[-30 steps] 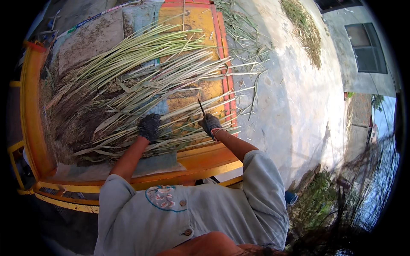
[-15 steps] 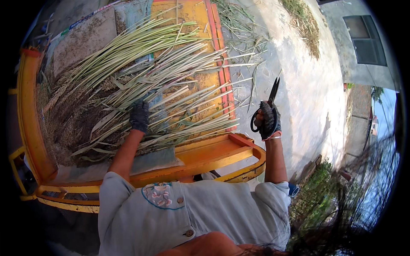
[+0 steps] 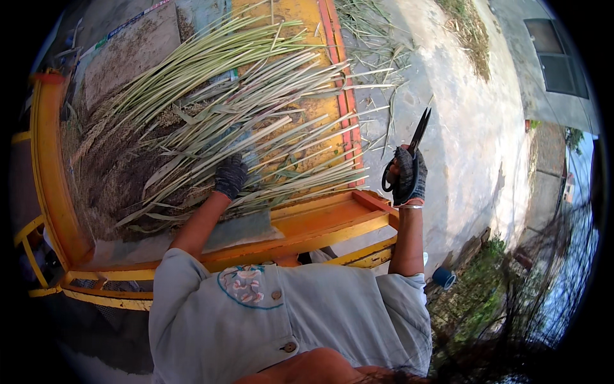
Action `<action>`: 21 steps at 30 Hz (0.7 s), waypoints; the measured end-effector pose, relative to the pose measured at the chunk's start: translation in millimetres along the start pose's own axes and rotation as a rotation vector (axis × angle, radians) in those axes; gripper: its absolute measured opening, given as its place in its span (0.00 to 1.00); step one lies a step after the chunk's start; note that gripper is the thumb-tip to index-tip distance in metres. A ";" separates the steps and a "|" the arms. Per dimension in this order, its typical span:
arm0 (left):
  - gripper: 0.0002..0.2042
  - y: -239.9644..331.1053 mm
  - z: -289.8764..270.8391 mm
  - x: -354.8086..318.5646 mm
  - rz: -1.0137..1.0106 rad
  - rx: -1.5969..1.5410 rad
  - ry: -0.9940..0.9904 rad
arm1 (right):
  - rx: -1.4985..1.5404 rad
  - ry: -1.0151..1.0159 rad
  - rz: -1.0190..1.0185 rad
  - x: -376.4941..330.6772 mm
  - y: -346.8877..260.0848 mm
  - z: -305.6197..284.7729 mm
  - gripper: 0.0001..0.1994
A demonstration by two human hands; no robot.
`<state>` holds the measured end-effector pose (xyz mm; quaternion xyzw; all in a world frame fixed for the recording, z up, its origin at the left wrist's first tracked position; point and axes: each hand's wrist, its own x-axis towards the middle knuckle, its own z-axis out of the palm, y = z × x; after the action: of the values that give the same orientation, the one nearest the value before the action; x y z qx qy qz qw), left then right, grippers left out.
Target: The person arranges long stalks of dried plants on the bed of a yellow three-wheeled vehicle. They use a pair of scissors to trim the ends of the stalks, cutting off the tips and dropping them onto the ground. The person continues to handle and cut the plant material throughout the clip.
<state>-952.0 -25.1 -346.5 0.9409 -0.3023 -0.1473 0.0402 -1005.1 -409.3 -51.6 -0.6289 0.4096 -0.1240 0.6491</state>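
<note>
My right hand [image 3: 407, 178], in a dark knitted glove, holds black scissors [image 3: 419, 133] beyond the right edge of the cart bed. The blades point away from me, and the handle loops stick out beside the fingers. My left hand [image 3: 231, 175], gloved too, is down among the nearer dry stalks [image 3: 265, 137], its fingers curled over some of them and partly hidden. These pale stalks lie with their cut ends to the right and leafy, seedy heads to the left. Farther off is a bundle of greener stalks [image 3: 192, 61].
A yellow-orange cart bed [image 3: 313, 221] with raised rails carries the stalks and dark loose seed heads [image 3: 121, 182]. Cut leaves [image 3: 368, 32] litter the concrete [image 3: 460, 141] at the right. A blue bucket [image 3: 443, 277] stands by green plants [image 3: 473, 307]. A wall with a window [image 3: 555, 57] is at the far right.
My left hand has moved slightly right and nearer to me along the stalks. The right hand keeps the scissors up with little change. The whole view has shifted a little.
</note>
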 end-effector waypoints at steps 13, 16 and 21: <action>0.22 -53.3 -15.7 7.1 0.002 -0.376 0.087 | -0.114 0.028 0.006 8.5 -2.3 -10.2 0.10; 0.21 -68.8 -24.5 8.9 -0.016 -0.525 -0.259 | -0.109 0.026 0.007 9.4 -2.5 -11.4 0.11; 0.15 -75.4 -25.8 6.5 0.295 -0.261 -0.558 | -0.109 0.030 0.018 10.7 0.8 -12.7 0.11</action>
<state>-897.2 32.2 -336.0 0.7974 -0.4130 -0.4292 0.0968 -1007.3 -425.5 -54.8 -0.6577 0.4310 -0.1049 0.6088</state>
